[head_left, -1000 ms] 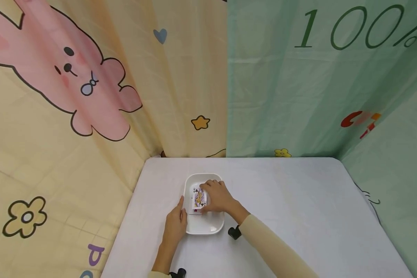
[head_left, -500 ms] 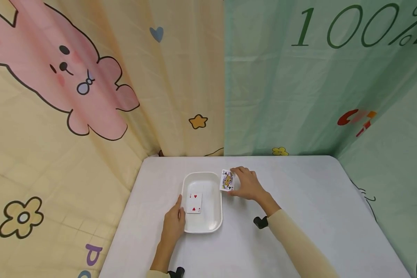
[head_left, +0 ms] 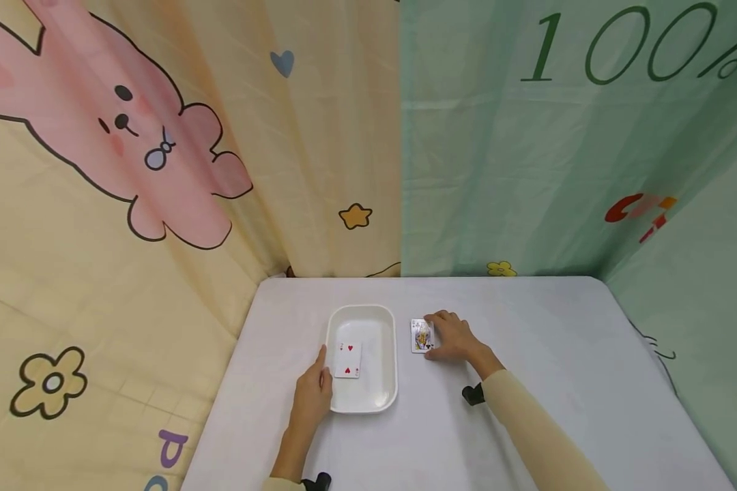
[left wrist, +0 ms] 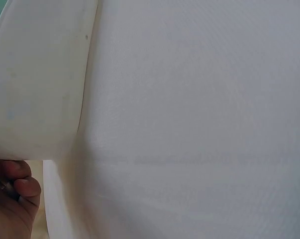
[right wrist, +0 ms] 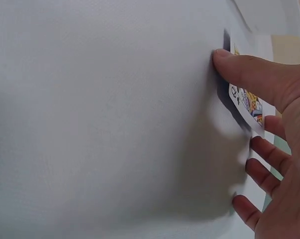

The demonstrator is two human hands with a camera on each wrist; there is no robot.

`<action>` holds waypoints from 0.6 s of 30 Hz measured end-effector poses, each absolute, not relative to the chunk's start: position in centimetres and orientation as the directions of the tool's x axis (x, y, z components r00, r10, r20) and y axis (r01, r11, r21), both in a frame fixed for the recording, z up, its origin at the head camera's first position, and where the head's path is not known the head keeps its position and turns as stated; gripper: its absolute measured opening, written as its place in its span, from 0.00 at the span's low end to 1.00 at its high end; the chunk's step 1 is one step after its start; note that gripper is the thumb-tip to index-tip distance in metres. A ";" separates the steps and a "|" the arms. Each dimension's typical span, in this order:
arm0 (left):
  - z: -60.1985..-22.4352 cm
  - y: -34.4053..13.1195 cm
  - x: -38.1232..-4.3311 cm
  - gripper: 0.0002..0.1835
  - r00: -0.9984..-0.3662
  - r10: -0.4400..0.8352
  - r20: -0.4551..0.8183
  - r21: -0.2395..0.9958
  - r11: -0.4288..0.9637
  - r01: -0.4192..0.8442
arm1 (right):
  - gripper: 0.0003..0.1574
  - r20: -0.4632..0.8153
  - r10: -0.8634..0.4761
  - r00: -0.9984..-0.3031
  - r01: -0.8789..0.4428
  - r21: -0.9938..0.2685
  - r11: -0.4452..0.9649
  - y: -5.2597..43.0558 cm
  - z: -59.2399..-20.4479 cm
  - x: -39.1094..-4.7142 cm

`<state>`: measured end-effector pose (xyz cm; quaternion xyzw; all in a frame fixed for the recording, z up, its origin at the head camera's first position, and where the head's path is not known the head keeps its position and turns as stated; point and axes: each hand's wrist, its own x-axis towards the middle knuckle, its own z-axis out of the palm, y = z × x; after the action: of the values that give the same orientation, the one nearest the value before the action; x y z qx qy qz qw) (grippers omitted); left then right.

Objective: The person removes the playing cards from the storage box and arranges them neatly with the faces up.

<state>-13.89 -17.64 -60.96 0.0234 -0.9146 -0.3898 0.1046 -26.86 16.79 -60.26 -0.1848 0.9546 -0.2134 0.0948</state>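
A white tray [head_left: 377,395] sits left of the table's middle, and its side fills the upper left of the left wrist view. My left hand [head_left: 310,390] grips the tray's left rim, thumb and index finger at the edge. Inside the tray lies a two of hearts [head_left: 347,360], face up. To the tray's right, my right hand [head_left: 456,339] pinches a queen of clubs [head_left: 421,335] by its short edges, between thumb and fingers. In the right wrist view the queen [right wrist: 247,102] is face up, close over the cloth, casting a shadow; the thumb covers part of it.
A white cloth covers the table [head_left: 528,409], which reaches well to the right of my right hand. Behind it hang a yellow curtain [head_left: 319,150] with a pink rabbit and a green curtain [head_left: 467,170]. Each wrist wears a black camera mount [head_left: 473,394].
My right hand has lifted the queen of clubs off the tray, carried it right and lowered it to the table, uncovering the two of hearts. My left hand has stayed on the rim.
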 end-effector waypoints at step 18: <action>-61.2 -17.6 -13.9 0.29 -0.977 -0.124 0.172 0.720 0.693 0.039 | 0.56 -0.202 -0.377 -0.904 -0.274 -0.403 0.873 16.5 -60.4 -27.9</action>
<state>-13.89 -17.58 -61.22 0.0232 -0.9142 -0.3910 0.1042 -27.93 16.48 -60.44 -0.1698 0.9578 -0.1859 0.1387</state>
